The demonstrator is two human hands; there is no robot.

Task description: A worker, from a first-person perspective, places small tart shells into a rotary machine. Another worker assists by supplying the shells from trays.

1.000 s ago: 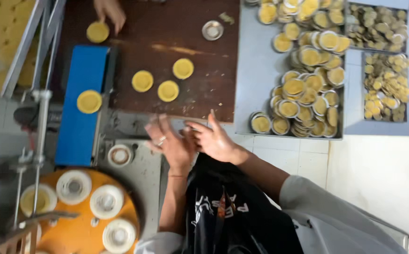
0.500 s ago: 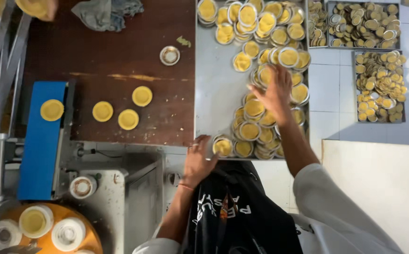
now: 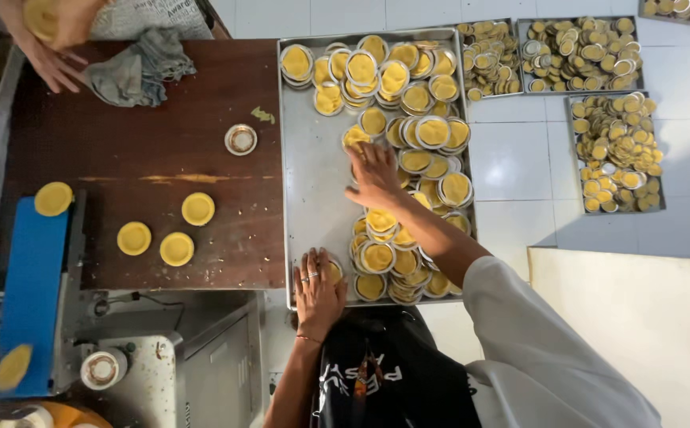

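the brown wooden table (image 3: 147,158) fills the nine o'clock half of the view, and the big metal tray (image 3: 313,198) lies just beside it at centre, its bare strip running down the left side. the twelve-to-three stretch of the tray is heaped with dough-lined tart tins (image 3: 408,87), and another heap sits toward six o'clock. smaller trays of tins (image 3: 614,150) rest on the white tiled floor out at two o'clock, well apart from the hands.

a blue conveyor (image 3: 32,293) sits at eight o'clock with a yellow dough disc (image 3: 52,198) at its top end. three more flat dough discs (image 3: 162,234) lie on the table near seven o'clock. a grey cloth (image 3: 131,67) is bunched at eleven o'clock, beside another person's hand (image 3: 47,55), which seems to cup something yellow.

the right hand (image 3: 376,176) reaches to the middle of the tray with fingers spread and bent over a lined tin (image 3: 358,137); i cannot tell whether it grips it or only touches it. the left hand (image 3: 317,289), rings on the fingers, lies palm down at the tray's six o'clock edge, fingers loose over a tin there, pressing rather than clasping as far as shows.

the step looks like sorting or gathering lined tins in the tray. the next move seems to call for a firm pinch on one rim without denting the soft dough.

a lone small tin (image 3: 240,139) stands on the table at eleven o'clock of the tray's bare strip.
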